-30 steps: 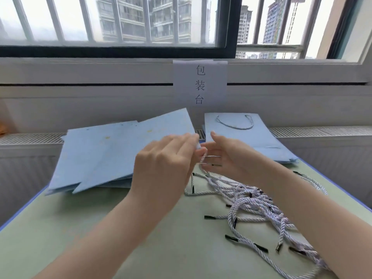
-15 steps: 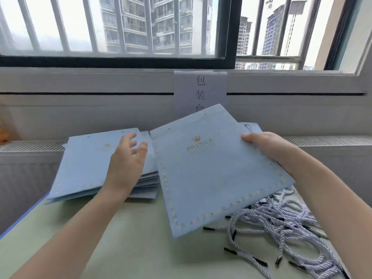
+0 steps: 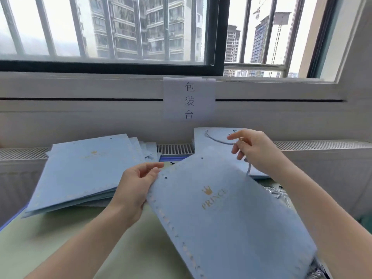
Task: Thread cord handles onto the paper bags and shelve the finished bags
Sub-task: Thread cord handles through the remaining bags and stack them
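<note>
A flat light-blue paper bag with a gold crown and "PRINCE" print lies tilted in front of me, its punched top edge toward the upper left. My left hand grips that top edge at its left corner. My right hand hovers over the bag's upper right and pinches a white twisted cord that hangs down to the bag. A stack of unthreaded blue bags lies at the left. A bag with a cord handle lies flat at the back right.
The pale green table has a blue edge at the left. A heap of loose cords shows to the right behind the held bag. A paper sign hangs on the wall under the barred window. A radiator grille runs behind the table.
The bag has swung down and to the right, now tilted across the table. My left hand left the stack and took the bag's top edge; my right hand let go and holds a cord.
</note>
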{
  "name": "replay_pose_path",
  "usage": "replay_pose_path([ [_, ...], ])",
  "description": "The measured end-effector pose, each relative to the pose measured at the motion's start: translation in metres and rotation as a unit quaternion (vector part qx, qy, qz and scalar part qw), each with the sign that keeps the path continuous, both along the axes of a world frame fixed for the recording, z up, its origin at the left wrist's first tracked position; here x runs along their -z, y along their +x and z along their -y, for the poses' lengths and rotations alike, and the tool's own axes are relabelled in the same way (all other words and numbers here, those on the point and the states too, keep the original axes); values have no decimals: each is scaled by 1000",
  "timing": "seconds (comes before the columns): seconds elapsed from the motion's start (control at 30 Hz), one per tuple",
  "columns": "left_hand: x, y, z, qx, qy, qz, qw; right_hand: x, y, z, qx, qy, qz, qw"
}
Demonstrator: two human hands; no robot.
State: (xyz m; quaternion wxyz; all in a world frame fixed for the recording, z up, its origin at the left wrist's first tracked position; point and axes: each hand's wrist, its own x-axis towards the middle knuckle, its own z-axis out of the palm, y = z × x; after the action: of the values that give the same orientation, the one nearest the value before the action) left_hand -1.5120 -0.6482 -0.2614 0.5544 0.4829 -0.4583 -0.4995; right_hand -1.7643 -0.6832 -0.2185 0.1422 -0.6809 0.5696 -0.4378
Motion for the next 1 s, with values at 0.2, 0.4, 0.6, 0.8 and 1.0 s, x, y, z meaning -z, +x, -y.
replay_pose_path([
  [0.2,-3,6,-3,-84,-48,401,911,40,32,8,-5,14,-140,990],
  [0.4,9,-9,-14,-82,-107,689,712,60,61,1,-87,65,-131,986],
  [0.6,29,-16,-4,0,-101,626,773,64,76,-12,-94,-3,-169,981],
  [0.8,23,-4,6,47,-45,419,906,61,75,-12,-119,-40,-125,984],
  [1.0,16,4,11,103,27,336,936,59,77,-15,-139,-56,-152,977],
])
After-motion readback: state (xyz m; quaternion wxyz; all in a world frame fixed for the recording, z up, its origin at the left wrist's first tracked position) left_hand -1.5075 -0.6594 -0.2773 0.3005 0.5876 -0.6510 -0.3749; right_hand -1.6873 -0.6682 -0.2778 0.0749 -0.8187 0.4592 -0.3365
